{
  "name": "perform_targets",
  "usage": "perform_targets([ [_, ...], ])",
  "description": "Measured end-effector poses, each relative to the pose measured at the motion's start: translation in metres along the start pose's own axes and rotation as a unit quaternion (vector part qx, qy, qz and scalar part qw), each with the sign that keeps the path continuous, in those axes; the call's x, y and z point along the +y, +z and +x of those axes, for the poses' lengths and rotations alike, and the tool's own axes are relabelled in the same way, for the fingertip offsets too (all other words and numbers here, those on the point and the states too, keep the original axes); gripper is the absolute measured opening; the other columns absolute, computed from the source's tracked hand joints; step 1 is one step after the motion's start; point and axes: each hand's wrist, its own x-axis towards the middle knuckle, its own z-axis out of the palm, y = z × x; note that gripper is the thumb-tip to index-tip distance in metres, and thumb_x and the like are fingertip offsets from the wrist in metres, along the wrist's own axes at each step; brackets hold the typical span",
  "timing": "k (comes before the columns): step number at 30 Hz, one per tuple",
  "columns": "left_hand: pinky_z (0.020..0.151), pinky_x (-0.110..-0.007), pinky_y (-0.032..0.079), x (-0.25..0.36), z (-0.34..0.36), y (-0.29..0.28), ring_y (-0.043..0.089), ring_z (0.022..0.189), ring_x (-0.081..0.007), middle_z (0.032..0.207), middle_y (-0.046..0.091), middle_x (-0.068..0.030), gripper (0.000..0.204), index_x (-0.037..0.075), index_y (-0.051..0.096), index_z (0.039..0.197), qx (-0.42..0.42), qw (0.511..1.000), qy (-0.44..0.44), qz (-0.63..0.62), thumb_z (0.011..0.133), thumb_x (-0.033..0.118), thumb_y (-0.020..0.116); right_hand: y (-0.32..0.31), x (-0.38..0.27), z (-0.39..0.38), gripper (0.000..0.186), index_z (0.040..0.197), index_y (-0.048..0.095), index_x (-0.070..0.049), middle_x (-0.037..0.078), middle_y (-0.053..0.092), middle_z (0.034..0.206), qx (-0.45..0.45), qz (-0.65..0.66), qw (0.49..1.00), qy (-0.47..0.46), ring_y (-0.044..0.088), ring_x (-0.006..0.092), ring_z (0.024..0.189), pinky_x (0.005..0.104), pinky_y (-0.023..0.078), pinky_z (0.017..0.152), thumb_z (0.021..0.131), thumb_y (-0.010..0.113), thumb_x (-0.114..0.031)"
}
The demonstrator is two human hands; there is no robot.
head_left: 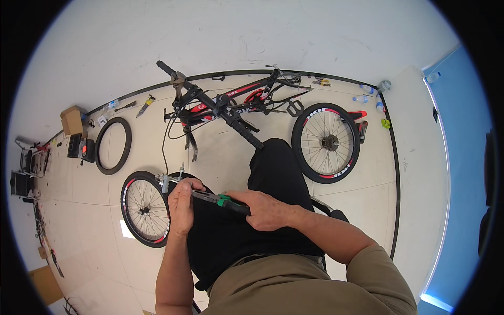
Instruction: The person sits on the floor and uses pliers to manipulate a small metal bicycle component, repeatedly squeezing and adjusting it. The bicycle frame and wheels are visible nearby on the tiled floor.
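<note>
My left hand (pixel 182 206) is closed, thumb and fingers pinched on a silver metal bike fitting (pixel 166 182) over my lap; a black cable runs from near it up toward the handlebar. My right hand (pixel 268 211) is wrapped round the green-and-black handles of a metal-jawed hand tool (pixel 218 199), whose jaws reach in beside my left fingers, partly hidden there. Beyond my knees lies the black and red bicycle frame (pixel 248 100) with its handlebar (pixel 235 122) attached.
A front wheel (pixel 135 207) lies left of my legs, a rear wheel (pixel 315 166) to the right. A loose tyre (pixel 124 157), cardboard box (pixel 72 119) and tool case (pixel 74 148) sit at the left; bottles (pixel 362 98) and scattered tools line the wall (pixel 236 31).
</note>
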Motion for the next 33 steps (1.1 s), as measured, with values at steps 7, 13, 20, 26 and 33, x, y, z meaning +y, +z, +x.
perform_targets([
  [7, 0.087, -0.034, 0.045, 0.001, 0.001, 0.006, 0.060, 0.095, -0.0202, 0.101, 0.064, -0.0143, 0.040, -0.004, 0.064, 0.098, 0.010, 0.999, 0.022, -0.027, 0.105, 0.032, 0.048, -0.009, -0.011, -0.002, 0.065, 0.141, 0.046, 0.002, 0.026, 0.063, 0.113, -0.051, 0.077, 0.995, 0.023, 0.061, 0.0416, 0.109, 0.0423, 0.047, 0.093, 0.077, 0.051, 0.003],
  [13, 0.089, -0.037, 0.043, -0.006, 0.000, 0.006, 0.056, 0.094, -0.0238, 0.095, 0.061, -0.0149, 0.043, -0.004, 0.062, 0.094, 0.007, 0.998, 0.053, -0.033, 0.106, 0.033, 0.042, -0.003, -0.004, -0.001, 0.064, 0.142, 0.045, 0.003, 0.025, 0.063, 0.110, -0.033, 0.058, 0.998, -0.002, 0.062, 0.0407, 0.104, 0.0421, 0.048, 0.090, 0.077, 0.051, 0.003],
  [20, 0.081, -0.031, 0.039, -0.001, 0.000, 0.010, 0.049, 0.085, -0.0168, 0.090, 0.057, -0.0081, 0.038, -0.001, 0.061, 0.092, 0.038, 0.999, 0.030, -0.009, 0.106, 0.030, 0.045, 0.002, 0.002, 0.000, 0.065, 0.143, 0.045, 0.000, 0.025, 0.063, 0.109, -0.019, 0.040, 0.999, -0.004, 0.061, 0.0425, 0.105, 0.0446, 0.048, 0.092, 0.078, 0.051, 0.003],
  [26, 0.076, -0.027, 0.037, -0.001, -0.002, 0.010, 0.046, 0.082, -0.0105, 0.087, 0.054, -0.0019, 0.040, 0.002, 0.061, 0.090, 0.065, 0.996, -0.009, 0.061, 0.107, 0.034, 0.045, 0.002, -0.006, -0.005, 0.069, 0.147, 0.041, -0.008, 0.023, 0.059, 0.113, 0.029, -0.082, 0.996, 0.022, 0.058, 0.0413, 0.108, 0.0475, 0.046, 0.096, 0.080, 0.056, 0.001],
  [33, 0.062, -0.023, 0.028, -0.003, -0.003, 0.011, 0.037, 0.070, -0.0043, 0.080, 0.050, 0.0033, 0.041, 0.005, 0.061, 0.090, 0.077, 0.990, -0.018, 0.120, 0.108, 0.037, 0.044, 0.008, 0.006, -0.005, 0.071, 0.147, 0.041, -0.011, 0.020, 0.055, 0.111, 0.100, -0.206, 0.973, -0.017, 0.056, 0.0380, 0.101, 0.0465, 0.044, 0.093, 0.080, 0.060, -0.001],
])
